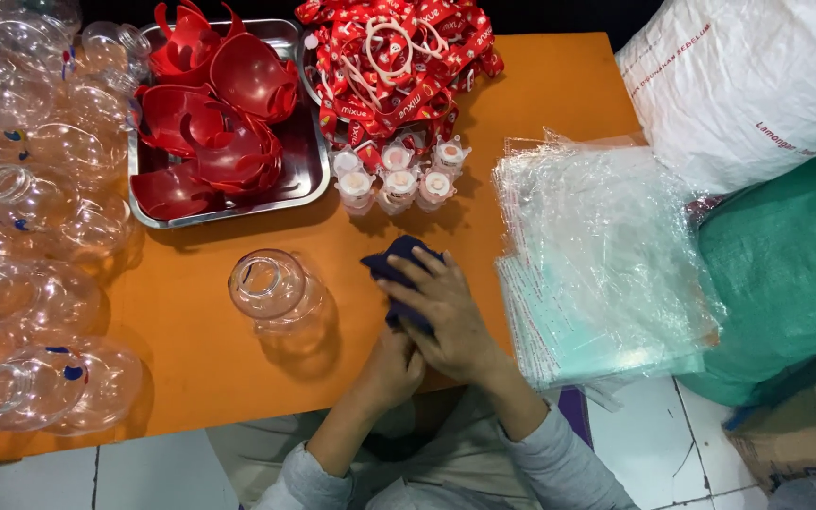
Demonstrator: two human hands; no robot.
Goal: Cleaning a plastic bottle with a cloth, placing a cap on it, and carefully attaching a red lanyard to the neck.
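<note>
We are wiping: our right hand (pixel 446 316) presses the dark blue cloth (pixel 399 269) flat, left hand's (pixel 391 370) grip hidden beneath; the clear bottle (pixel 271 288) needs picking up next, we judge.

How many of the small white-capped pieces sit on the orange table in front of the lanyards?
6, in two rows: back row at left, middle and right; front row at left, middle and right. More may be hidden under the red lanyards.

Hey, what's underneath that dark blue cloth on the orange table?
The dark blue cloth lies on the orange table, pressed down by the right hand. The left hand lies partly beneath it. Anything under the cloth is hidden.
</note>
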